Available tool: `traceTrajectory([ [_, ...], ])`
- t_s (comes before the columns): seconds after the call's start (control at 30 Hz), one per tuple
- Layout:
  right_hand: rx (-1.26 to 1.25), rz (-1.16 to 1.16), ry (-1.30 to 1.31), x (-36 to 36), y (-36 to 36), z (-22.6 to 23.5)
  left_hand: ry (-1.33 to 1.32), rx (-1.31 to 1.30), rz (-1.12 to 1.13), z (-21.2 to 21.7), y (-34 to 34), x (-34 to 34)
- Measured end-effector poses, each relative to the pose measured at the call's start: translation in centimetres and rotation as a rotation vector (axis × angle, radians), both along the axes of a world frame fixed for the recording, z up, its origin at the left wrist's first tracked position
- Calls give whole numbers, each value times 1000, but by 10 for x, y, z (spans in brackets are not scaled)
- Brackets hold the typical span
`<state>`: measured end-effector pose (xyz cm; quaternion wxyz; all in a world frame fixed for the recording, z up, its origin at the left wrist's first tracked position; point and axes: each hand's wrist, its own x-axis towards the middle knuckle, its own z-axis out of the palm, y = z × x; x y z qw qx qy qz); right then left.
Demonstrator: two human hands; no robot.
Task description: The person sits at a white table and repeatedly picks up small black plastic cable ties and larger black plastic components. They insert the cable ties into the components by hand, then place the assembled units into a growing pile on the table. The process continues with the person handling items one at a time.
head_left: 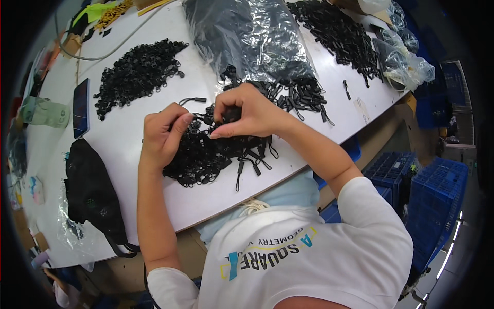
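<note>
Over a heap of small black looped plastic pieces, both my hands are raised close together. My left hand is closed, thumb pressed to the bent forefinger on a small black corded piece. My right hand is curled, with dark pieces at its fingers; which of them it grips is hidden against the black heap. Just beyond my hands lies one black zipper pull with a cord loop. More zipper pulls are heaped past my right wrist, and several lie near the table edge.
Farther off are a pile of black looped pieces, a large clear plastic bag and another black pile. A phone and a black face mask lie to the left. Blue crates stand at the right.
</note>
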<state>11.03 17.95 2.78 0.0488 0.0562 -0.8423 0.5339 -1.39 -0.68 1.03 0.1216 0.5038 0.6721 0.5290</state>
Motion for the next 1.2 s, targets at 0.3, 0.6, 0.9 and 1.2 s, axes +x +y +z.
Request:
traceTrajectory([
  [0.3,-124,17,22,1,0,-4,-68,41,-30,-7,0,0],
  [0.6,-76,33,37,2,1,1,-53,97,-45,-14,2,-1],
  [0.9,-95,32,68,1,1,0,-88,99,-61,-15,2,-2],
  [1.2,-52,25,59,1,1,0,-161,82,-89,-16,2,-1],
])
